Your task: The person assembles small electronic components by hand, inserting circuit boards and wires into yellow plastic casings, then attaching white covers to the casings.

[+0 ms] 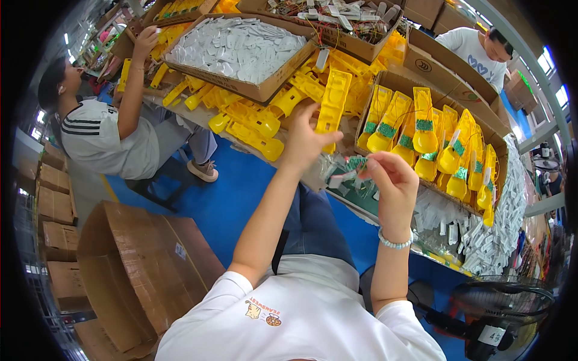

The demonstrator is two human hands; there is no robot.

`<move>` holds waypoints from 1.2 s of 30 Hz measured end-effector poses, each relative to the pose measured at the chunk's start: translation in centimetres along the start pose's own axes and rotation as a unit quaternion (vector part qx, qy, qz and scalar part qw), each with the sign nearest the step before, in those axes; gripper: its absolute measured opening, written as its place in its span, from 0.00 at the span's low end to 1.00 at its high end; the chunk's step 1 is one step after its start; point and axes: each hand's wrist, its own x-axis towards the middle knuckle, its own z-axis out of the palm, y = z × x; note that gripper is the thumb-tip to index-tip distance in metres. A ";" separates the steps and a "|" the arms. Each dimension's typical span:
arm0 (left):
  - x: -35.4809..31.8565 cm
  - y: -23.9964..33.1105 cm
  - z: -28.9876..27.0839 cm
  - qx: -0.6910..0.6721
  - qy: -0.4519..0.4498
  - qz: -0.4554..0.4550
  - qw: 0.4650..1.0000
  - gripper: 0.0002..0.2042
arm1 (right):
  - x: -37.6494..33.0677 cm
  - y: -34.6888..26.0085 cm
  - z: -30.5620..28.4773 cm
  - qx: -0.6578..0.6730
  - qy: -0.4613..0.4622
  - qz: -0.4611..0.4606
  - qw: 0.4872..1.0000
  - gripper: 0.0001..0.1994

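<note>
My left hand [301,141] is closed round the lower end of a long yellow plastic housing [335,99], its hollow inner side facing me. To its right, my right hand [395,183] is held in a pinch, thumb and forefinger together. Beside those fingertips is a small green circuit board [355,162] with thin wires; what the pinch itself holds is too small to make out. Under the hands, clear plastic bags [344,180] lie on the table edge. More yellow housings [256,120] are heaped left of my left hand.
Right of my hands, a cardboard box [469,102] holds yellow housings fitted with green boards. Another box [265,90] is full of white plastic pieces; loose white pieces [494,243] cover the table's right end. A fan [503,307] stands lower right. Two people work nearby.
</note>
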 end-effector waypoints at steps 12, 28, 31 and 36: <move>-7.7 5.8 -1.2 -0.116 -0.063 0.160 0.978 0.36 | 0.9 1.2 3.0 0.012 -0.015 0.043 0.999 0.06; -9.1 6.3 -0.7 -0.243 0.025 0.137 0.960 0.20 | -0.2 -0.6 4.4 0.102 -0.028 0.056 0.993 0.07; -9.1 6.2 -0.5 -0.276 0.025 0.141 0.951 0.20 | -0.1 -0.9 4.1 0.109 -0.028 0.061 0.992 0.07; -9.1 6.3 0.0 -0.290 0.028 0.156 0.944 0.21 | -0.3 -0.7 4.6 0.080 -0.016 0.037 0.996 0.06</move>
